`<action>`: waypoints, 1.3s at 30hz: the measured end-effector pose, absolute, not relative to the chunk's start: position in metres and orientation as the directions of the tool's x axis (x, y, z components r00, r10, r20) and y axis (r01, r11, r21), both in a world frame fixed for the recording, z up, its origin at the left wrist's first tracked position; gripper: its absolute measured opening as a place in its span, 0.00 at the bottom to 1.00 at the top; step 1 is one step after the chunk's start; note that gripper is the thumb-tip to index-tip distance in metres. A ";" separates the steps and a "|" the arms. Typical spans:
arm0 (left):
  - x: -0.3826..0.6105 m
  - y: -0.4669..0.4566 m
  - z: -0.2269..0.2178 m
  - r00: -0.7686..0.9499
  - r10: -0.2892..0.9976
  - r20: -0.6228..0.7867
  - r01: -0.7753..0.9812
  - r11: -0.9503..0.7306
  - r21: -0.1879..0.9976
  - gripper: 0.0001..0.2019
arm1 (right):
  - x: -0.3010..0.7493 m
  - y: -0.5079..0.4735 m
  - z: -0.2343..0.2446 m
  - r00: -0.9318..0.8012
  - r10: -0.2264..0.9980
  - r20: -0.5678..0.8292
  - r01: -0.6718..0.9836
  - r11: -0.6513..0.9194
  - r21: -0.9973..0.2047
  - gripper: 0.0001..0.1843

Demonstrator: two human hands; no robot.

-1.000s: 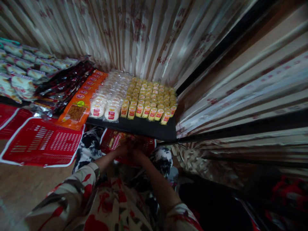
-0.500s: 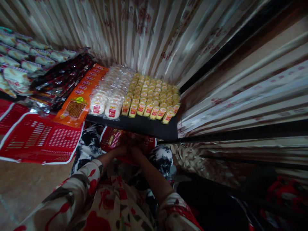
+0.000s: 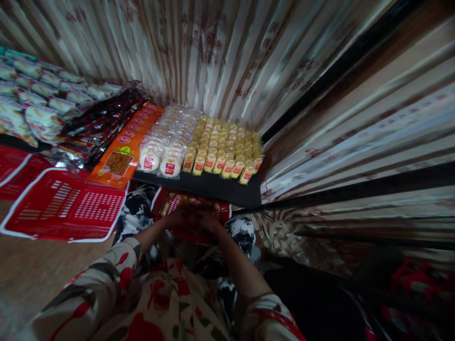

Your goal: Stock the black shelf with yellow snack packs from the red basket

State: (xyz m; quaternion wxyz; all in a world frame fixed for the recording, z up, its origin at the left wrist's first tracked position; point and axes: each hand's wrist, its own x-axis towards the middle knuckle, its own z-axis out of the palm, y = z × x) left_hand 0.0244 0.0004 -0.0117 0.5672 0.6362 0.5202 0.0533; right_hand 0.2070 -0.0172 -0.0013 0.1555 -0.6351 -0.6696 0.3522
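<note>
Dim light covers a pale pleated curtain (image 3: 213,61), dark bars (image 3: 341,78) running along it, a black desk (image 3: 231,190) and brownish floor (image 3: 67,265).

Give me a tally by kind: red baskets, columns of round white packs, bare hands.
Red baskets: 3, one cut off by the left edge
Columns of round white packs: 2
Bare hands: 2, left hand and right hand
Total: 7
</note>
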 end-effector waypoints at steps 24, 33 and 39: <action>0.026 -0.022 0.053 0.462 0.836 -0.295 0.046 0.309 0.950 0.10 | 0.207 -0.024 0.088 -0.153 0.913 -0.378 0.157 -0.355 -0.922 0.22; 0.052 0.002 0.103 0.279 0.953 -0.119 0.003 0.123 0.992 0.12 | 0.208 -0.017 0.113 -0.023 0.988 -0.153 0.020 -0.152 -0.988 0.21; 0.070 0.023 0.116 0.039 0.999 -0.005 0.316 -0.007 0.949 0.15 | 0.207 0.014 0.113 0.146 0.989 0.008 0.161 -0.015 -0.987 0.17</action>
